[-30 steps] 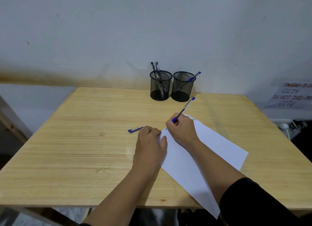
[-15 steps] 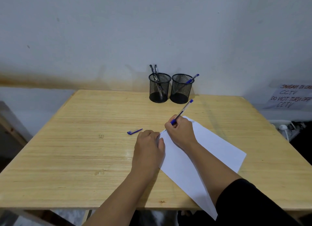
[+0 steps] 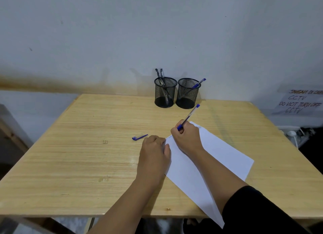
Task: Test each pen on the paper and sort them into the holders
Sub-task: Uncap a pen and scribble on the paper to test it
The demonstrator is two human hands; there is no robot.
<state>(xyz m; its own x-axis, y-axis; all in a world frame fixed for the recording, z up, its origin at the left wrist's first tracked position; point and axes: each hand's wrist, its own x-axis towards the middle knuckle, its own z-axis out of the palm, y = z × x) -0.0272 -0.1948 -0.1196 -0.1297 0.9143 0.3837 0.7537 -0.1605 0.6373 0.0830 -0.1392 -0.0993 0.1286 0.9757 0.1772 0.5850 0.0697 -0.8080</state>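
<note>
Two round black wire-mesh holders stand touching side by side at the far edge of a pale wooden table [image 3: 73, 163] with visible straight grain. The left holder [image 3: 165, 92] contains two dark pens [image 3: 160, 75] leaning upright, their tops above the rim. The right holder [image 3: 188, 93] contains one clear-barrelled pen with a blue cap [image 3: 199, 83], tilted to the right over the rim.

A flat white sheet of paper [image 3: 220, 151] lies at an angle on the near right part of the table, its lower corner overhanging the front edge. The right hand [image 3: 187, 137] rests on the sheet's upper left corner, fingers curled tightly round a slim clear pen [image 3: 189, 115] with blue ends; the pen slants up and to the right, tip down at the paper. Faint small marks show at the sheet's edge beside the hand. The left hand [image 3: 154, 152] lies knuckles up beside the paper, fingers curled under, thumb touching the sheet's left edge; whether it holds anything cannot be told. A small blue pen cap [image 3: 139, 137] lies on bare wood just left of that hand.

A black sleeve [image 3: 262, 212] covers the right upper arm.
</note>
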